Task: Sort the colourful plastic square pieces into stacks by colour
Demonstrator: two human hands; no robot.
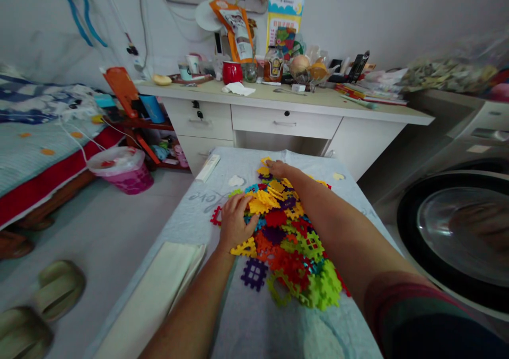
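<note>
A heap of colourful plastic interlocking building pieces [274, 235] covers the middle of the cloth-covered table. My left hand [235, 222] rests at the heap's left side, fingers apart, against a cluster of yellow pieces [262, 202]. My right hand [279, 169] reaches over to the far end, its fingers together on a yellow piece [265, 160]; its grip is partly hidden. Close to me lie a purple window-shaped piece [254, 274] and a bunch of lime-green pieces [325, 287]. A yellow triangular piece [245, 248] lies just below my left wrist.
A white remote-like object [208, 168] lies at the table's far left corner, and a folded white cloth or paper [155, 290] along its left edge. Behind stands a cluttered desk [254, 100]. A washing machine [457, 200] is at right, a pink bin [123, 171] at left.
</note>
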